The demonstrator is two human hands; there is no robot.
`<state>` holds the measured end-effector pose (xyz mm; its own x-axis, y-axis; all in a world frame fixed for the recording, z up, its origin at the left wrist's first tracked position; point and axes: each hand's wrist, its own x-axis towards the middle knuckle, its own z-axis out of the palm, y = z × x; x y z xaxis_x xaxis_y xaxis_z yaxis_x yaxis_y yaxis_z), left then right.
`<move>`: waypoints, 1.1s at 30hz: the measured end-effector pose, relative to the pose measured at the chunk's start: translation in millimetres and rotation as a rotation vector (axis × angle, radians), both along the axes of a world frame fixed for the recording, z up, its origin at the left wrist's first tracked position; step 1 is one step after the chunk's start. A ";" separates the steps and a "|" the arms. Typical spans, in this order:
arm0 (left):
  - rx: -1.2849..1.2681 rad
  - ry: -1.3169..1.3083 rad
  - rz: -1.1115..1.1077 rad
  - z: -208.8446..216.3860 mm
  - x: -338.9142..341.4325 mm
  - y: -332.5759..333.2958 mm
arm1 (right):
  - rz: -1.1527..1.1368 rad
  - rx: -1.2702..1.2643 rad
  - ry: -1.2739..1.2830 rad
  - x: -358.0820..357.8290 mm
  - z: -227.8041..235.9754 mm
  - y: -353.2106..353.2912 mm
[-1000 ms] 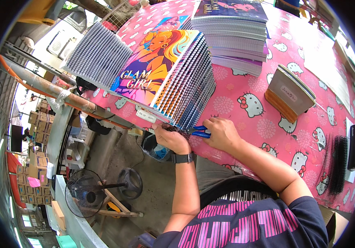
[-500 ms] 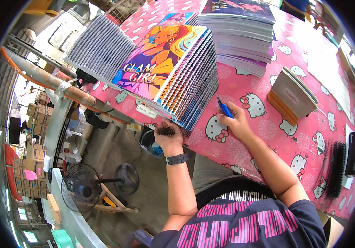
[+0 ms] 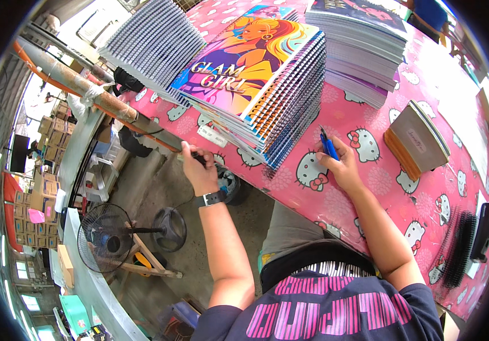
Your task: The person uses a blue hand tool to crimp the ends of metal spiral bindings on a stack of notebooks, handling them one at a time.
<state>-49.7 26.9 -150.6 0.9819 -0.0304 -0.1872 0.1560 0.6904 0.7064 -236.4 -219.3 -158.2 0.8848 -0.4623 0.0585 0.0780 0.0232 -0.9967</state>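
My left hand [image 3: 201, 172], a dark watch on its wrist, is at the table's near-left edge beside a metal pipe. Its fingers are curled around a dark clump [image 3: 200, 158], too small to make out. In my right hand [image 3: 342, 165] is a small blue-handled tool with a dark tip [image 3: 329, 145], perhaps pliers; it is held over the pink tablecloth. Between and beyond my hands stands a tall stack of spiral notebooks [image 3: 250, 68] with a colourful illustrated cover, their wire coils facing right. A white label [image 3: 212, 136] lies at the stack's near side.
More stacked spiral notebooks [image 3: 150, 51] stand at left, and a notebook pile [image 3: 358, 57] at back right. A wooden holder with cards [image 3: 418, 142] and black wire coils [image 3: 460, 250] lie right. Below are a bin [image 3: 230, 184], a fan [image 3: 107, 237] and a metal pipe [image 3: 114, 108].
My left hand has moved left and up from under the notebook stack to the table edge, its palm turning away. My right hand still grips the blue tool. The view has shifted slightly.
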 end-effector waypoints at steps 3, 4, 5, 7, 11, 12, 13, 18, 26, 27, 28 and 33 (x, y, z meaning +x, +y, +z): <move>0.096 -0.123 0.102 2.3 11.5 21.7 | 0.009 -0.074 0.029 2.0 -4.7 -1.2; 0.119 -0.138 0.173 2.1 15.3 26.7 | 0.003 -0.067 0.016 2.2 -3.9 -0.1; 0.143 -0.151 0.242 9.8 16.2 26.9 | -0.004 -0.060 0.005 2.0 -2.5 0.8; 0.273 -0.255 0.358 6.8 25.0 31.9 | -0.021 -0.060 0.029 -1.1 0.1 -1.2; 0.765 -0.339 0.542 -40.6 73.0 70.6 | -0.010 -0.097 0.039 -1.5 -1.1 -0.5; 1.073 -0.309 0.471 -67.8 89.2 96.9 | 0.006 -0.116 0.034 2.5 -0.1 2.2; 1.221 -0.203 0.408 -97.5 100.4 136.8 | 0.040 -0.088 0.013 7.6 4.7 8.6; 1.368 -0.048 0.432 -105.2 62.6 113.9 | -0.016 -0.106 0.036 3.1 -2.9 0.9; 0.657 -0.556 -0.285 -6.2 -77.6 -5.8 | 0.046 -0.632 0.131 -13.7 30.1 11.8; 0.785 -0.637 -0.318 -5.7 -87.6 -14.3 | 0.063 -0.731 0.124 -16.3 37.2 14.9; 0.804 -0.705 -0.325 -8.1 -95.9 -24.4 | 0.078 -0.830 0.119 -17.6 40.9 16.6; 0.817 -0.553 -0.216 -24.6 -110.6 -41.3 | 0.079 -1.125 0.251 -12.0 32.8 20.7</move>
